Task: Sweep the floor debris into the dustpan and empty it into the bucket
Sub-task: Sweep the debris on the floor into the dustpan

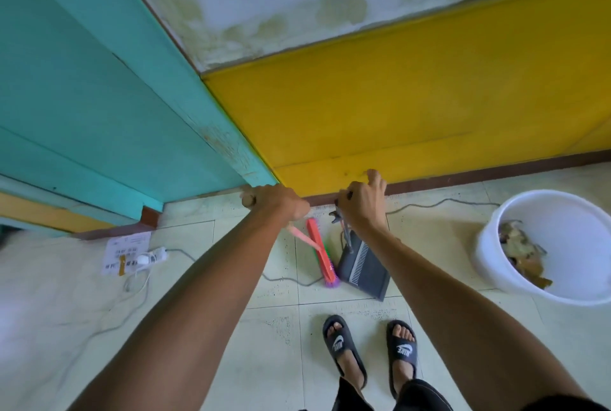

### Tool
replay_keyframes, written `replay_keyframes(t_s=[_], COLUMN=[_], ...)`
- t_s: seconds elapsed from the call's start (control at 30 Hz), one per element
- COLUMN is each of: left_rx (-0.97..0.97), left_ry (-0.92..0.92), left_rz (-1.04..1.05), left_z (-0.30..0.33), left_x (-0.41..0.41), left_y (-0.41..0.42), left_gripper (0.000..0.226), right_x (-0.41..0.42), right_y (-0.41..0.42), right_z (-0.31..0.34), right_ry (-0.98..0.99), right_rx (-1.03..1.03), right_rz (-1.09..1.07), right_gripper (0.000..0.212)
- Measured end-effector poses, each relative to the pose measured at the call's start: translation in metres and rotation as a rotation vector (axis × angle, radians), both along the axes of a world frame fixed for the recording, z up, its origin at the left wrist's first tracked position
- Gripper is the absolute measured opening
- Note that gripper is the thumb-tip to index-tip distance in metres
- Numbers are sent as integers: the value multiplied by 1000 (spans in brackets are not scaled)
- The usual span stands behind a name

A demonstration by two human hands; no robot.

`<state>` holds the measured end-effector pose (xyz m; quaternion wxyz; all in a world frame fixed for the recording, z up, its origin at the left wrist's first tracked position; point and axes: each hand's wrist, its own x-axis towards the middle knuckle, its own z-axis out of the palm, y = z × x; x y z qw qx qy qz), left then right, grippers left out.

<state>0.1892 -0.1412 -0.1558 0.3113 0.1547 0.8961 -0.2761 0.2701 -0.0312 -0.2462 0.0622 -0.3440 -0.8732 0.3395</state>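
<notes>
Left hand [279,202] grips broom [322,253] — right hand [362,209] holds dustpan [363,266].

Soft, even daylight, faint shadows, strong wide-angle bending at the edges, slight overall softness.

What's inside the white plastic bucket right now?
The round white plastic bucket holds a pile of brown leaf-like debris against its left wall. Its near rim hides part of the bottom, and whatever lies under the pile is covered.
</notes>
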Motion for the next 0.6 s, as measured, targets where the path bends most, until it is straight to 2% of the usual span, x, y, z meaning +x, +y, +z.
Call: replay_keyframes(t_s=[0.03, 0.07, 0.1, 0.13, 0.2, 0.27, 0.3, 0.37, 0.43, 0.53, 0.6], left_rx=[63, 133, 182, 218, 212, 75, -26, -207, -316, -401, -439], left_ry=[-28, -50, -45, -7, 132, 144, 102, 51, 49, 66, 99], left_rz=[85, 171, 206, 176, 1, -183, -278, -429, -561, -657, -698], left_z=[-2, -3, -2, -4, -10, -14, -17, -21, -18, -5, 0], left_x=[-3, -6, -8, -9, -9, -1, 3, 8, 7, 8, 11], left_y=[-1, -2, -3, -5, -9, -6, -4, 3, 17, 48, 69], left_gripper=[31, 41, 48, 50, 54, 55, 49, 32, 26, 30, 27], right_x=[0, 0, 1, 1, 2, 1, -2, -9, -12, -5, 6], right_y=[4, 8, 11, 13, 14, 10, 7, 0, -9, -21, -23], right_z=[-2, -3, -3, -3, -5, -9, -9, -11, -13, -14, -14], right_ry=[75, 147, 208, 265, 331, 326, 321, 380, 451, 377, 393], right_rx=[-73, -152, -233, -322, -573, -992, -1229, -1475, -1498, -1291, -1200], right_rz=[-113, -233, -355, -480, -758, -955, -964, -908, -888, -906, -946], right_gripper=[15, 17, 29, 40, 47, 40, 37, 38, 38, 36, 37])
